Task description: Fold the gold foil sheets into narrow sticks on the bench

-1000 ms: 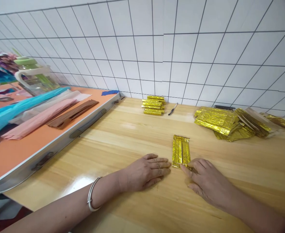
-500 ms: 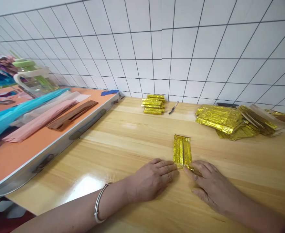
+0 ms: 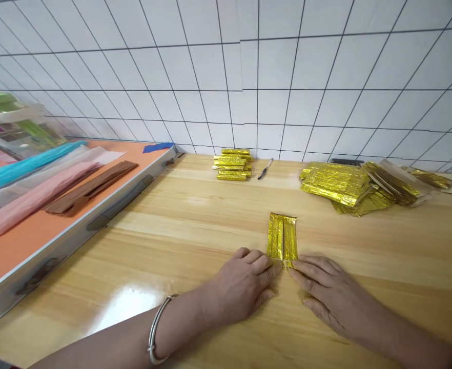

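A sheet of gold foil paper lies on the wooden table, its two sides folded to a seam down the middle. Its near edge has a narrow fold between my hands. My left hand, a silver bangle at its wrist, has curled fingers closed at the paper's near left corner; the fingertips are partly hidden. My right hand presses the near right corner with outstretched fingers, its thumb apart and below them on the table.
Folded gold strips are stacked by the tiled wall, beside a pen. A heap of gold foil sheets lies at the back right. Left, an orange-topped case carries brown paper, pink paper and a clear jug.
The view has shifted to the right. My left fingers have curled from a flatter pose at the foil's near corner. My right hand stays at the near edge.
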`<state>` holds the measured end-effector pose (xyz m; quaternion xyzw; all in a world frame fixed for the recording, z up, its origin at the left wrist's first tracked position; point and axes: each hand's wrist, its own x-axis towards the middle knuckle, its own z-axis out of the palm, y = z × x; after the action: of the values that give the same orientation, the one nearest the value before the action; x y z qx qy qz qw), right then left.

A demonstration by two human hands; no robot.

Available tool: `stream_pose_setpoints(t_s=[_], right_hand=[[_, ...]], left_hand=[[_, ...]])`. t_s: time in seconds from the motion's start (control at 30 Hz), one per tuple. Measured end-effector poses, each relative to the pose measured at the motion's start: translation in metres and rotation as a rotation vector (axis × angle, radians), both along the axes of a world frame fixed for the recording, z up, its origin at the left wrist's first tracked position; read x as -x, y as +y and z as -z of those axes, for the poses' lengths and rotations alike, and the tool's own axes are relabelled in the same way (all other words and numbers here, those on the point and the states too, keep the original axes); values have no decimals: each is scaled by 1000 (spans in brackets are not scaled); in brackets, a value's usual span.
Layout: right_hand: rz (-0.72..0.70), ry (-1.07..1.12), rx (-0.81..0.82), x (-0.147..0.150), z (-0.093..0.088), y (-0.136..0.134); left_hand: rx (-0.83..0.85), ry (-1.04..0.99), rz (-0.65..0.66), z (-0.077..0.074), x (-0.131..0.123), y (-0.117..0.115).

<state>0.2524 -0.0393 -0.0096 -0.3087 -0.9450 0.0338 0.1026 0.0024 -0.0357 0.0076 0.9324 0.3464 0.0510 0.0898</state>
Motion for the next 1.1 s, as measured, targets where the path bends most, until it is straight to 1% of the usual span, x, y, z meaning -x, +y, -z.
stream_pose_setpoints(t_s=[0.17, 0.3, 0.43, 0.53, 0.87, 1.1], right_hand=[[27, 1, -14, 1, -1, -1], [33, 47, 33, -3, -3, 1], [91, 123, 71, -9, -1, 5], [104, 107, 75, -10, 0, 5], [131, 0, 12, -6, 0, 2], [92, -1, -102, -2, 3, -2]], left_hand=[[6, 21, -17, -3, -5, -2], [-3, 38, -30, -6, -7, -3], [-6, 38, -29, -7, -7, -3], [-7, 38, -24, -6, -8, -3], [6, 7, -31, -2, -6, -3], [-24, 3, -5, 0, -6, -6]])
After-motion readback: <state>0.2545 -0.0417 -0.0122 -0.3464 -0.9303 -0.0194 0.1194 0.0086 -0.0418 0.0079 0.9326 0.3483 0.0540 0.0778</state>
